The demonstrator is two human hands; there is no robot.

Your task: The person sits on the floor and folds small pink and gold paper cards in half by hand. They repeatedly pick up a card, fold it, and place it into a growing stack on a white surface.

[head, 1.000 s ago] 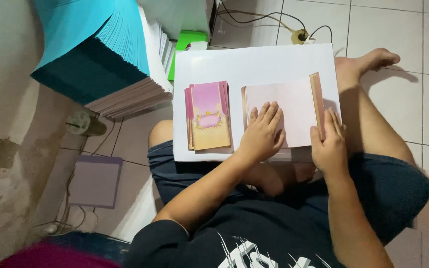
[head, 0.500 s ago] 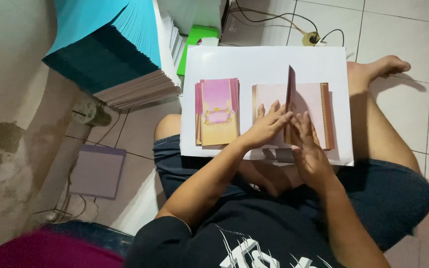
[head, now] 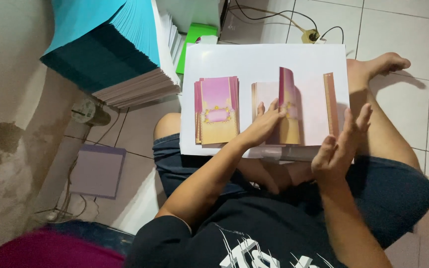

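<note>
Pale floor tiles (head: 413,30) lay under cables and a socket (head: 313,35); a stained grey wall (head: 6,99) stood beside stacked teal sheets (head: 95,44).

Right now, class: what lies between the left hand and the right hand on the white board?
In the head view, a pink-and-gold card stands half-folded between the left hand and right hand, above the white board.

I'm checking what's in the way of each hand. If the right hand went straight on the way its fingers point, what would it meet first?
Probably the brown-edged flap of the open pink card: the right hand hovers open, fingers aimed up toward it. Depth is unclear, so it might pass above it.
</note>
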